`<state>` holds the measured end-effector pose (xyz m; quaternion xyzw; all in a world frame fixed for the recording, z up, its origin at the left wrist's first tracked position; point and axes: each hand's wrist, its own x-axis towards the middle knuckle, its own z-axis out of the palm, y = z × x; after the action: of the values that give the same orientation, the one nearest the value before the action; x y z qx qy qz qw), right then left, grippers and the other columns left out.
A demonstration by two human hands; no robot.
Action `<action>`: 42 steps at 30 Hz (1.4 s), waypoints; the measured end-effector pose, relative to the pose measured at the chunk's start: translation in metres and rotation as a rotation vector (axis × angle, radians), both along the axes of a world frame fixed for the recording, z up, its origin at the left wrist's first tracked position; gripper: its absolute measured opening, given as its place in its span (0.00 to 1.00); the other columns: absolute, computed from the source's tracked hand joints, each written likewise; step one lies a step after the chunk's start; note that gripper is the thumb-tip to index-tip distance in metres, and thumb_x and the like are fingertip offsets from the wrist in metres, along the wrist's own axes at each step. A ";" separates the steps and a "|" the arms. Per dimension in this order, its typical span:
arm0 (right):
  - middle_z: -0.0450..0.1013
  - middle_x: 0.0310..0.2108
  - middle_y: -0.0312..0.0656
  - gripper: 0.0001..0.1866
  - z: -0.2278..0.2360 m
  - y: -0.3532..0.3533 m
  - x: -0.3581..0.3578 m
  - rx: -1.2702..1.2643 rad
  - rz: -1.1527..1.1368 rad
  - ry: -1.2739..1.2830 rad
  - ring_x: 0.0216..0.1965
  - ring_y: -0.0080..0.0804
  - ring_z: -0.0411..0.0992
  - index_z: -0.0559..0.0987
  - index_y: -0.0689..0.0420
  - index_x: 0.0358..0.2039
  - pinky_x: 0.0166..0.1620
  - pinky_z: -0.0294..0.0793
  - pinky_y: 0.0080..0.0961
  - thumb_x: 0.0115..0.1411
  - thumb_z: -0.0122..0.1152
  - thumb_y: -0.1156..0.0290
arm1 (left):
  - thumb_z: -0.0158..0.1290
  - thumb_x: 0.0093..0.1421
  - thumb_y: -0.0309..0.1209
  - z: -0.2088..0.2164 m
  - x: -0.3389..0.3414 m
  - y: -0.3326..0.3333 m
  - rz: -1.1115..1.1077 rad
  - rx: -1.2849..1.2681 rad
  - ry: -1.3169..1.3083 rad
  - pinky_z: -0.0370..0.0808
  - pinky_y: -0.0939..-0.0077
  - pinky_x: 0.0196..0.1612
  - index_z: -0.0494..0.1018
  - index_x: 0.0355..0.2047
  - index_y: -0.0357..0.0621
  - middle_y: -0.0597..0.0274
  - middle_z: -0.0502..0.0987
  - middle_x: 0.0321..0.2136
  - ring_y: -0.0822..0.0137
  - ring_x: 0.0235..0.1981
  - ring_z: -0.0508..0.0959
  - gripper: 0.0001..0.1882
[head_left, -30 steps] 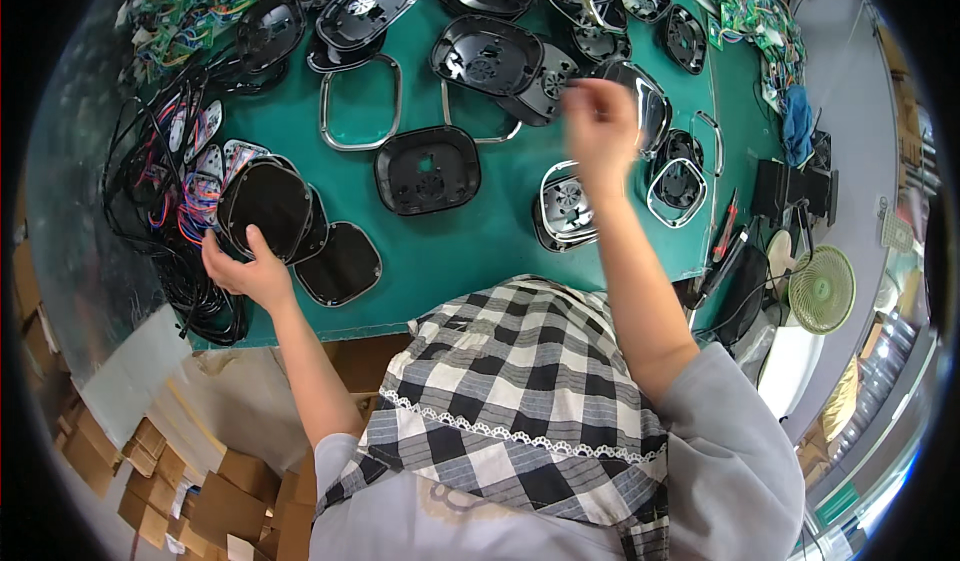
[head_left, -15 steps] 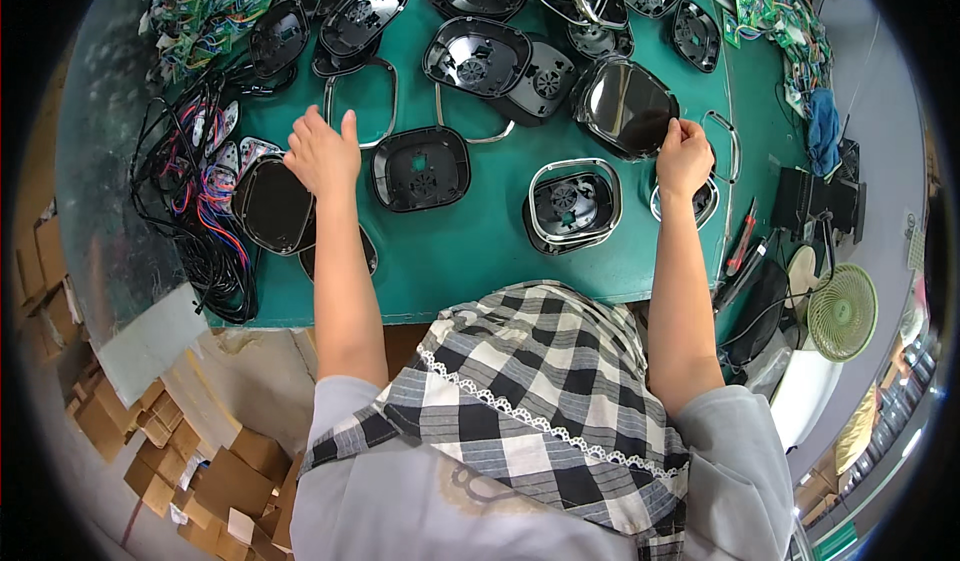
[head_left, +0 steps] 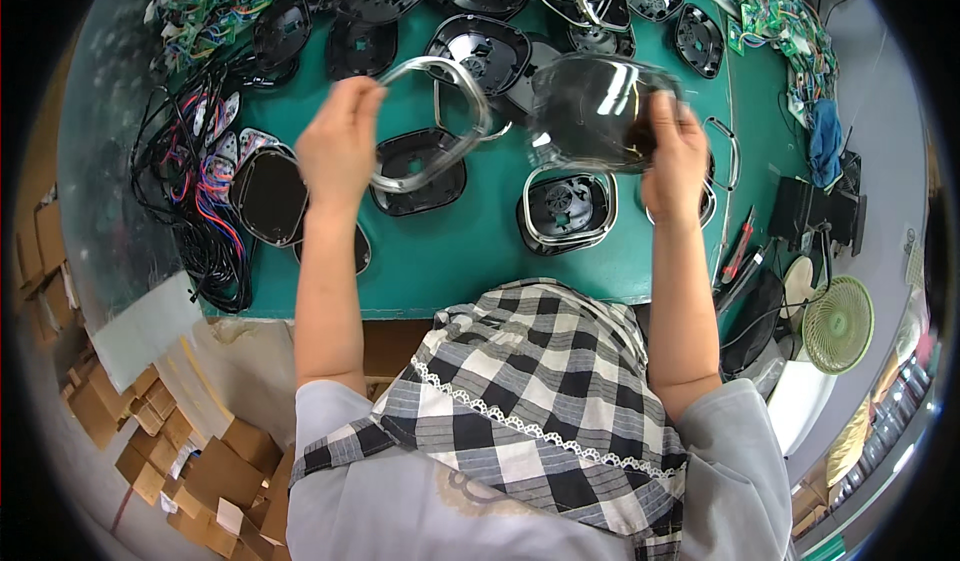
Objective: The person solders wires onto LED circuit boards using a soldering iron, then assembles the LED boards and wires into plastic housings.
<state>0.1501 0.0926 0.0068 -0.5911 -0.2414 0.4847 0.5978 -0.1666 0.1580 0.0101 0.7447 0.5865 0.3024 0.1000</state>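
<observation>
My left hand [head_left: 340,151] is closed on the near-left side of a silver, rounded-square ring frame [head_left: 477,96], raised above the bench. Beneath that frame lies a black plastic housing [head_left: 452,177], partly covered by it. My right hand [head_left: 675,156] grips the right edge of a glossy dark cover [head_left: 585,111], which is tilted and smeared by motion. Below the cover sits another black housing [head_left: 566,206] with a silver ring around its rim. Beside my right wrist, a ringed part is mostly hidden. A dark flat cover [head_left: 270,199] rests left of my left forearm.
Several black housings [head_left: 478,53] crowd the far side of the green bench [head_left: 470,271]. Wired circuit boards [head_left: 215,11] are heaped far left, with black cables [head_left: 215,271] nearer. At right are a red-handled screwdriver [head_left: 738,248], a blue cloth [head_left: 825,141] and a green fan [head_left: 838,326].
My left hand has taken hold of the silver ring frame and lifted it rightward and nearer. My right hand has raised the glossy cover off the bench and shifted it left.
</observation>
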 end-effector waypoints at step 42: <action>0.74 0.31 0.36 0.09 -0.010 -0.025 -0.101 -0.023 0.361 -0.254 0.31 0.18 0.70 0.74 0.63 0.39 0.37 0.70 0.17 0.60 0.59 0.75 | 0.53 0.62 0.35 -0.018 0.020 -0.081 -0.025 -0.551 -0.874 0.72 0.77 0.35 0.73 0.42 0.37 0.60 0.80 0.29 0.71 0.30 0.77 0.14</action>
<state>0.0493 0.0678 -0.0028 -0.6014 -0.4111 0.5081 0.4594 -0.1464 0.0770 -0.0074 0.5018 0.5390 0.4186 0.5315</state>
